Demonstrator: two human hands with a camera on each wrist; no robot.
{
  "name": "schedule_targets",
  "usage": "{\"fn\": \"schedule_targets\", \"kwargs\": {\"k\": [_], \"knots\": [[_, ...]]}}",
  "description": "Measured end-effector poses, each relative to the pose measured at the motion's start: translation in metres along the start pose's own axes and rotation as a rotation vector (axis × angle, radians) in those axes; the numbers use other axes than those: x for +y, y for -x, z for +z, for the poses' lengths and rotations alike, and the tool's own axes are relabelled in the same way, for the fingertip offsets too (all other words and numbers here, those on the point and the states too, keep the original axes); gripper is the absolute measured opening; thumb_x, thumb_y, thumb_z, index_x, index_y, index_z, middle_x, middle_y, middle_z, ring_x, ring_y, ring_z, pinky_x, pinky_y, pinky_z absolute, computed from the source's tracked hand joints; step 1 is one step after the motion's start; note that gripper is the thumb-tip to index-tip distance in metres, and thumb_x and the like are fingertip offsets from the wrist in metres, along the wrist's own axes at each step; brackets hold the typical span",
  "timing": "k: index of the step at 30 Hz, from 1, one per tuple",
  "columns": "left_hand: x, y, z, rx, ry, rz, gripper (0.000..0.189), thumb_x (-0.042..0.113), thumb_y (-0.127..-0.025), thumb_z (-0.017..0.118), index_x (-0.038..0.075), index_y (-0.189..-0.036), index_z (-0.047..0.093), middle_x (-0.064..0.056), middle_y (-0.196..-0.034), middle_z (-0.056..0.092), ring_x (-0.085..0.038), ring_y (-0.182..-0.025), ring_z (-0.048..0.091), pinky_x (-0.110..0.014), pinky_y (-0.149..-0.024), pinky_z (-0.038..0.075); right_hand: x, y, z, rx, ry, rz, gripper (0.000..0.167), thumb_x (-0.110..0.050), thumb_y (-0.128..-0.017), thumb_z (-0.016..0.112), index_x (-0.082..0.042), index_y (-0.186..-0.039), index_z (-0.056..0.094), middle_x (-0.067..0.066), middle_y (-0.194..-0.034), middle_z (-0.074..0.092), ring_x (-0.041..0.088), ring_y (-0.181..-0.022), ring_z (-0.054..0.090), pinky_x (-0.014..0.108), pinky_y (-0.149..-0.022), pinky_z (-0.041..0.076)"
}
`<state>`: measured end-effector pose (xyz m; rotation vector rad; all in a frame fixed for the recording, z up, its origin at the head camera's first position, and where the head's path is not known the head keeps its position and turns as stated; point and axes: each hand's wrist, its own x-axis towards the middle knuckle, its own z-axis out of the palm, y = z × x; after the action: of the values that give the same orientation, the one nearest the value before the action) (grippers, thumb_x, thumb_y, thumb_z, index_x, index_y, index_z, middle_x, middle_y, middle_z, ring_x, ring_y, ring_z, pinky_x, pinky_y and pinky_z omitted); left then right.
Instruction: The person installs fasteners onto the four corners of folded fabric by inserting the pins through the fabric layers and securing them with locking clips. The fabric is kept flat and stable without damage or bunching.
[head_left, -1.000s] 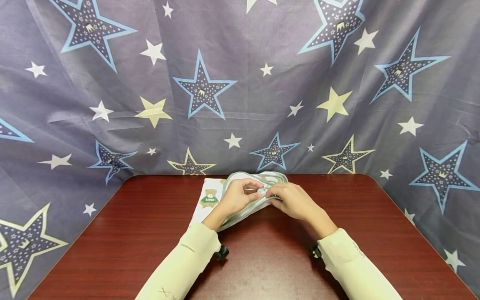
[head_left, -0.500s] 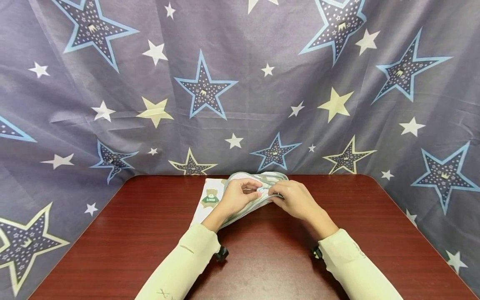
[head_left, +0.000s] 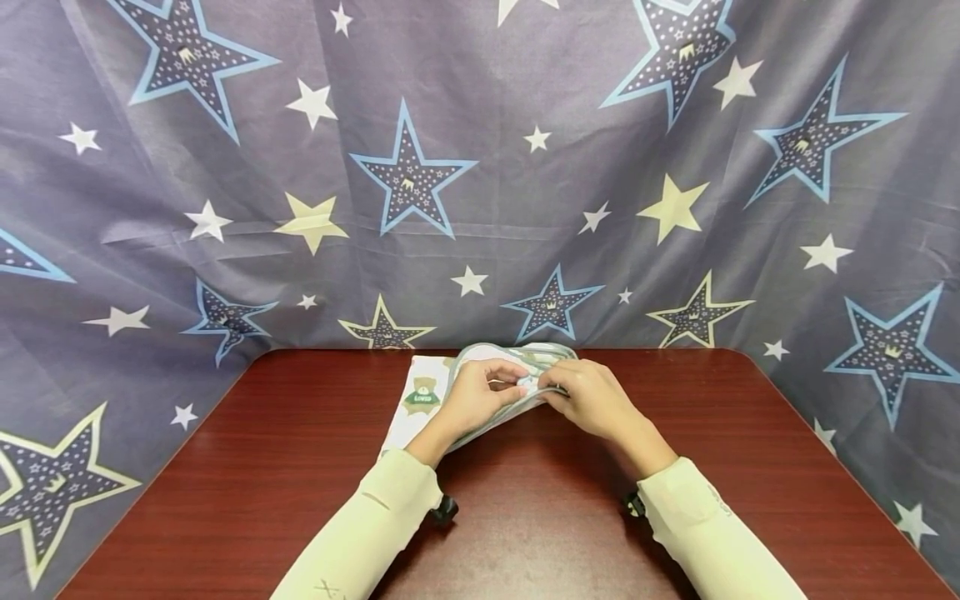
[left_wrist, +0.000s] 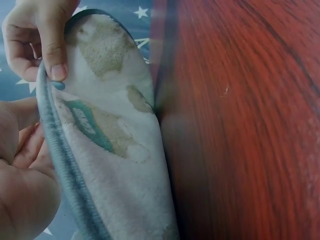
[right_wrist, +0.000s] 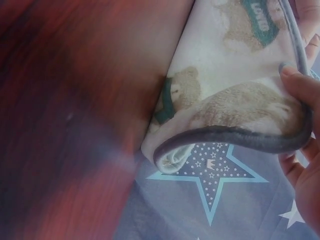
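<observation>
A white plush cloth (head_left: 420,410) with printed bears and a grey-green bound edge lies folded at the table's far side. My left hand (head_left: 480,393) holds its bound edge with thumb and fingers bent; in the left wrist view the left hand (left_wrist: 25,175) reaches partly behind that edge. Close by, my right hand (head_left: 588,398) pinches the same edge. The right thumb (left_wrist: 54,57) lies on the plush side beside a small blue spot (left_wrist: 58,85). In the right wrist view the right hand (right_wrist: 305,110) grips the cloth where it curls over. Some fingertips are hidden behind the cloth.
The reddish-brown wooden table (head_left: 540,517) spreads in front of and beside the cloth. A grey curtain (head_left: 480,192) with star prints hangs right behind the far edge. Each wrist carries a small black camera, the left camera (head_left: 444,508) and the right camera (head_left: 633,503).
Both hands stay nearly in place on the cloth's edge. The right hand's fingers have shifted very slightly; the view has moved a little.
</observation>
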<state>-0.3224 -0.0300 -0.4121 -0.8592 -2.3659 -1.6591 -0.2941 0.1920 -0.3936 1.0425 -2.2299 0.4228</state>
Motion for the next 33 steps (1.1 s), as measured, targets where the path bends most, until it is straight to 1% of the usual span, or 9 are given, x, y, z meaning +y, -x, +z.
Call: {"fn": "schedule_targets", "kwargs": {"k": [6,10,12,14,17,20,22,26,33], "knots": [[0.001,0.004,-0.007,-0.012,-0.011,-0.028,0.019,0.004,-0.089,0.078,0.001,-0.106,0.074,-0.008,-0.101,0.075,-0.019,-0.094,0.072,-0.028,-0.084,0.058,-0.001,-0.003,0.0,-0.008,-0.011,-0.02,0.017,-0.011,-0.081,0.086,-0.017,-0.088,0.072,-0.007,-0.084,0.069,0.014,-0.076,0.064,0.035,-0.068,0.052],[0.002,0.01,-0.016,-0.036,-0.1,-0.012,0.015,0.014,-0.09,0.079,0.006,-0.102,0.074,-0.003,-0.092,0.075,-0.014,-0.084,0.071,-0.028,-0.078,0.057,0.0,-0.003,0.0,-0.025,-0.014,-0.012,0.017,-0.012,-0.081,0.086,-0.018,-0.086,0.071,-0.008,-0.083,0.067,0.013,-0.075,0.063,0.034,-0.068,0.052],[0.004,0.015,-0.02,-0.082,-0.172,0.006,0.018,0.019,-0.088,0.082,0.009,-0.099,0.074,0.0,-0.088,0.073,-0.011,-0.079,0.069,-0.027,-0.074,0.056,0.0,-0.003,-0.001,-0.04,-0.019,-0.01,0.017,-0.012,-0.081,0.086,-0.018,-0.086,0.071,-0.008,-0.083,0.067,0.012,-0.075,0.063,0.034,-0.068,0.052],[0.005,0.02,-0.022,-0.153,-0.262,0.03,0.021,0.023,-0.085,0.084,0.01,-0.098,0.074,0.003,-0.084,0.071,-0.007,-0.075,0.066,-0.026,-0.071,0.055,-0.001,-0.003,-0.002,-0.056,-0.022,-0.009,0.017,-0.012,-0.081,0.086,-0.018,-0.087,0.071,-0.008,-0.084,0.068,0.012,-0.076,0.063,0.034,-0.07,0.053],[0.009,0.025,-0.022,-0.265,-0.396,0.081,0.02,0.021,-0.083,0.085,0.011,-0.095,0.073,0.008,-0.078,0.068,-0.003,-0.069,0.062,-0.023,-0.067,0.053,-0.001,-0.002,-0.007,-0.079,-0.029,-0.007,0.017,-0.012,-0.081,0.087,-0.018,-0.088,0.072,-0.008,-0.087,0.069,0.012,-0.079,0.064,0.034,-0.072,0.053],[0.014,0.029,-0.021,-0.327,-0.486,0.113,0.012,0.016,-0.086,0.083,0.013,-0.091,0.072,0.011,-0.072,0.065,-0.001,-0.066,0.06,-0.022,-0.064,0.052,0.0,0.001,-0.012,-0.113,-0.036,0.004,0.019,-0.011,-0.08,0.087,-0.019,-0.087,0.071,-0.009,-0.087,0.069,0.012,-0.079,0.064,0.035,-0.073,0.053],[0.015,0.031,-0.021,-0.342,-0.512,0.107,0.01,0.013,-0.087,0.081,0.016,-0.088,0.071,0.013,-0.07,0.063,0.0,-0.065,0.059,-0.022,-0.064,0.051,0.001,0.005,-0.016,-0.15,-0.034,0.007,0.021,-0.009,-0.079,0.087,-0.02,-0.086,0.07,-0.009,-0.087,0.067,0.012,-0.08,0.063,0.035,-0.073,0.052],[0.016,0.036,-0.02,-0.378,-0.519,0.085,0.012,0.01,-0.088,0.08,0.017,-0.087,0.071,0.013,-0.07,0.063,-0.001,-0.066,0.059,-0.022,-0.066,0.051,0.002,0.011,-0.025,-0.238,-0.021,-0.006,0.023,-0.005,-0.077,0.085,-0.02,-0.085,0.07,-0.009,-0.085,0.066,0.013,-0.079,0.063,0.035,-0.072,0.052],[0.013,0.044,-0.012,-0.472,-0.57,0.121,0.011,0.009,-0.086,0.081,0.014,-0.089,0.072,0.011,-0.074,0.065,0.001,-0.07,0.059,-0.018,-0.068,0.051,0.006,0.022,-0.039,-0.356,0.054,-0.06,0.028,-0.002,-0.072,0.084,-0.022,-0.078,0.066,-0.009,-0.077,0.062,0.012,-0.074,0.061,0.034,-0.064,0.049]]}}
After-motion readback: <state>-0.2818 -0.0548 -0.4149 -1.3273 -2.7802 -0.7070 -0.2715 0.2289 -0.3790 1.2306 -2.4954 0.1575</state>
